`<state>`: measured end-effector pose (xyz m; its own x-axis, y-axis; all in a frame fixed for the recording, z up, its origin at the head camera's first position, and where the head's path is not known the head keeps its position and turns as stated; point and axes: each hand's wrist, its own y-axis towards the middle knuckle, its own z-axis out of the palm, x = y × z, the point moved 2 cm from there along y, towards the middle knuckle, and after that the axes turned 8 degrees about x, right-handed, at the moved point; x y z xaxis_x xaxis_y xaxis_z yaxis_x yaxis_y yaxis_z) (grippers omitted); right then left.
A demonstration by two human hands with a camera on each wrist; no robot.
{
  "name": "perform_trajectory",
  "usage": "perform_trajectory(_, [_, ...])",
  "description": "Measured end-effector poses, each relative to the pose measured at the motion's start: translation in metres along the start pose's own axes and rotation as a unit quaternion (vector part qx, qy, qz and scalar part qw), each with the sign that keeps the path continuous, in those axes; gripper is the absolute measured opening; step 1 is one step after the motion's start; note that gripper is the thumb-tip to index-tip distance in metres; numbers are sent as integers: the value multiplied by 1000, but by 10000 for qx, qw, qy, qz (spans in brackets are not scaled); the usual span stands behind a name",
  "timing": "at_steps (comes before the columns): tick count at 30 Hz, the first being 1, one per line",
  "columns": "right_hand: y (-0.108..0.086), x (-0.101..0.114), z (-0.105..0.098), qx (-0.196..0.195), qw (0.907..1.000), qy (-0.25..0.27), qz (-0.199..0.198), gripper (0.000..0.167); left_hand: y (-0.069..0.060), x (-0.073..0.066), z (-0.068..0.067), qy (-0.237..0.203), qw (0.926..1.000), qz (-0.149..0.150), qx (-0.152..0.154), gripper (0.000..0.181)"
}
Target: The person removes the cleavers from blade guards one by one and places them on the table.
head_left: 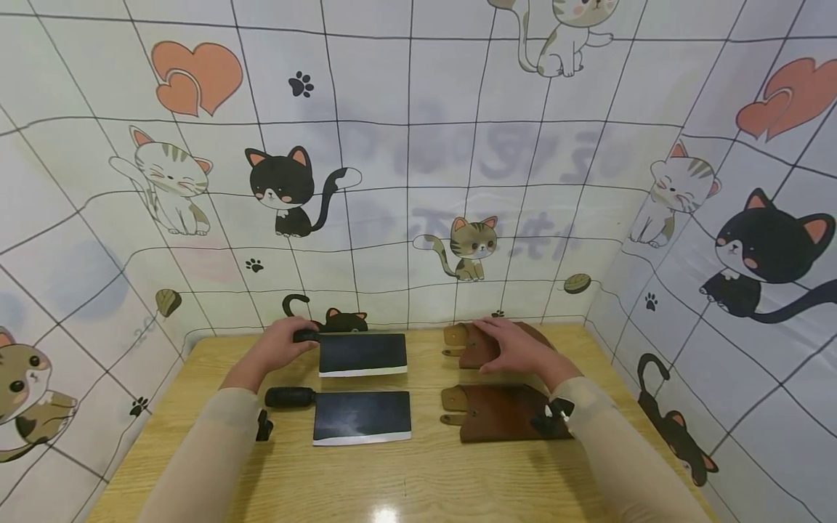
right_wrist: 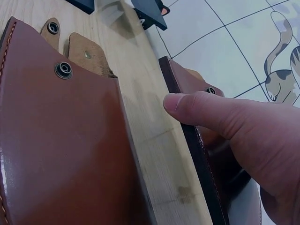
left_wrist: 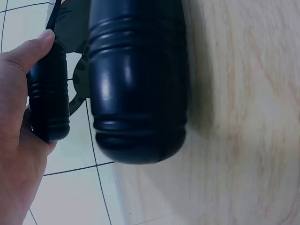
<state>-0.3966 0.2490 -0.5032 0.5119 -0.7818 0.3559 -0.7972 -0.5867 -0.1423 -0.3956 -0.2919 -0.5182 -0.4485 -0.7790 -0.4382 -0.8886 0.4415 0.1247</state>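
Observation:
My left hand (head_left: 282, 344) grips the black ridged handle (left_wrist: 49, 93) of the far cleaver (head_left: 362, 354), thumb along its top. The dark blade points right, its pale cutting edge toward me. Nearer to me lies a second cleaver (head_left: 362, 416) of the same kind, its handle (left_wrist: 138, 84) large in the left wrist view. On the right, my right hand (head_left: 519, 350) holds the far brown leather sheath (head_left: 476, 356), thumb on its near edge; the other fingers are mostly hidden. A matching near sheath (head_left: 500, 414) lies below that forearm, its strap tabs toward the cleavers.
Both cleavers and sheaths are on a light wood table (head_left: 405, 479). A white gridded sheet with cartoon cats (head_left: 281, 189) rises behind the table and at both sides. Wrist-worn devices (head_left: 554, 415) sit at my cuffs.

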Motion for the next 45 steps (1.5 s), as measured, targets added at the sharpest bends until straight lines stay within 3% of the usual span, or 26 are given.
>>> perform_trajectory(15, [10, -8, 14, 152, 9998, -29, -82, 108, 4, 12, 18, -169, 9985, -457, 231, 37])
perform_trajectory(31, [24, -14, 30, 301, 9995, 27, -73, 105, 10, 19, 28, -301, 9987, -355, 217, 32])
perform_trajectory(45, [27, -16, 30, 873, 9948, 501, 169, 107, 18, 20, 36, -420, 9963, -584, 479, 34])
